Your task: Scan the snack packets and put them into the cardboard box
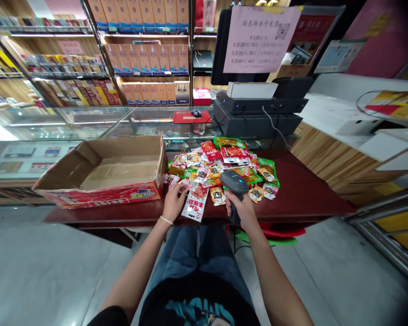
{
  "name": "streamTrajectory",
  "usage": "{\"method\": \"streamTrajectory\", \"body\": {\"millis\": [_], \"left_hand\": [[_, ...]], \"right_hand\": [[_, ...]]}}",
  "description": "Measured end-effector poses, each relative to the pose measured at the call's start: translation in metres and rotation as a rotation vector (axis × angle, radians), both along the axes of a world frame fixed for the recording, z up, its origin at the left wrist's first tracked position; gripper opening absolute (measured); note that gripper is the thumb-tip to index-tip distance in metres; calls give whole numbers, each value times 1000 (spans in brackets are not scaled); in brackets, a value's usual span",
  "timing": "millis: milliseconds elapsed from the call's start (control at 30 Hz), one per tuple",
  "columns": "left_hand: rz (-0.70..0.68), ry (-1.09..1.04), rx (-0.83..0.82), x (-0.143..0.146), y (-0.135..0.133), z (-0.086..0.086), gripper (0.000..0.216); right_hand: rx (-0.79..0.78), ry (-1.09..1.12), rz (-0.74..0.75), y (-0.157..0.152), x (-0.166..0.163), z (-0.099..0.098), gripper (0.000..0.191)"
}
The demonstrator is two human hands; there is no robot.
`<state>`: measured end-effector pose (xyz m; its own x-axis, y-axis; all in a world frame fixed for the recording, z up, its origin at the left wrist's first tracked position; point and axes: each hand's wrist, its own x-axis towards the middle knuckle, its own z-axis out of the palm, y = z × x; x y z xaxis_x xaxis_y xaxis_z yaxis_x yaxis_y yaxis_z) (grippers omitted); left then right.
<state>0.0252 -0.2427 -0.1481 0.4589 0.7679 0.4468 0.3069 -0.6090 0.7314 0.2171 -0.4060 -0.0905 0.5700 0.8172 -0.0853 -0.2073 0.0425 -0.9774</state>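
My right hand (243, 208) is wrapped around the grip of a dark handheld barcode scanner (235, 182), whose head is over the front of a snack packet pile (224, 165). At the pile's left front edge, my left hand (174, 202) has its fingers curled with the tips on a small pinkish snack packet (191, 184); the fingers partly hide the contact. Close beside that hand lies a larger white and red snack packet (194, 209), flat near the table's front edge. Small orange and white packets (218, 196) lie around the scanner.
An open cardboard box (105, 197) with a red printed side stands left of the pile on the dark red table (302, 190). Behind are a glass counter (122, 122), a cash drawer (255, 122) and a monitor (221, 54) bearing a pink notice. A wood-sided counter (326, 154) borders the right.
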Motion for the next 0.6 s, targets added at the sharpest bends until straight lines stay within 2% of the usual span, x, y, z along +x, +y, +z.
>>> {"method": "streamTrajectory", "body": {"millis": [133,267,433,533,600], "left_hand": [[77,30,76,2,6,-6,17],[94,209,216,10,10,-8,38],[161,381,203,18,10,-10,45],[65,290,188,17,10,-5,44],[31,139,98,17,10,1,41]], "right_hand": [[14,11,12,-3,-4,-6,37],[12,31,19,-2,-5,-9,38],[-7,42,18,2,-6,-10,40],[-19,28,19,4,-6,-12,39],[-17,13,18,5,-5,-14,39]]}}
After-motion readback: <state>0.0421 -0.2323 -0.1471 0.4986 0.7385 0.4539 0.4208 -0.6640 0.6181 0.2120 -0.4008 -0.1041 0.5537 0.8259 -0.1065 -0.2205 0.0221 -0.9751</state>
